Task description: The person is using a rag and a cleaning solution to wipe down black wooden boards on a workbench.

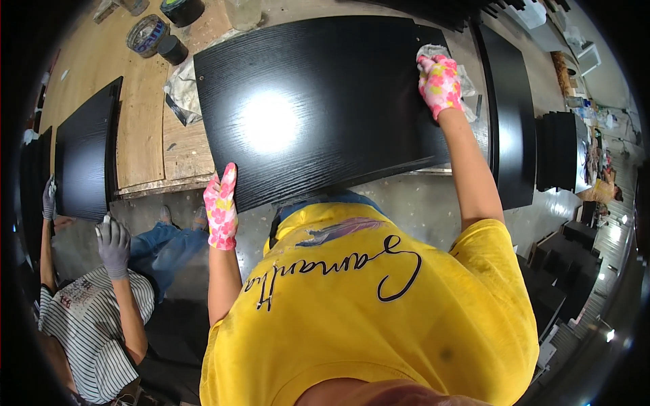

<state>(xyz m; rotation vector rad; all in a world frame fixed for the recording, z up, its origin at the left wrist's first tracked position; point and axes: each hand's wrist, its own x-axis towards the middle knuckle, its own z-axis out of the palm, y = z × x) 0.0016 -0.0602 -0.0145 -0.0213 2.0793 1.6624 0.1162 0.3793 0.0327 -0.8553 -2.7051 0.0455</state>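
Observation:
A glossy black wood-grain panel (325, 101) lies across the work table before me, a bright light reflected on it. My left hand (221, 206), in a pink floral glove, grips the panel's near left corner, fingers along the edge. At the far right end my right hand (440, 84), gloved the same way, is closed on a pale grey rag (433, 51) and presses it at the panel's edge. Part of the rag is hidden under that hand. Beneath the right end, another black panel's edge (433, 35) shows.
On the wooden table (142, 142) stand a tape-wrapped tub (147, 35), a dark jar (172, 49) and a crumpled cloth (184, 88). At left, a co-worker's grey-gloved hand (114, 245) is near a black panel (84, 155). More black panels (511, 115) stand at right.

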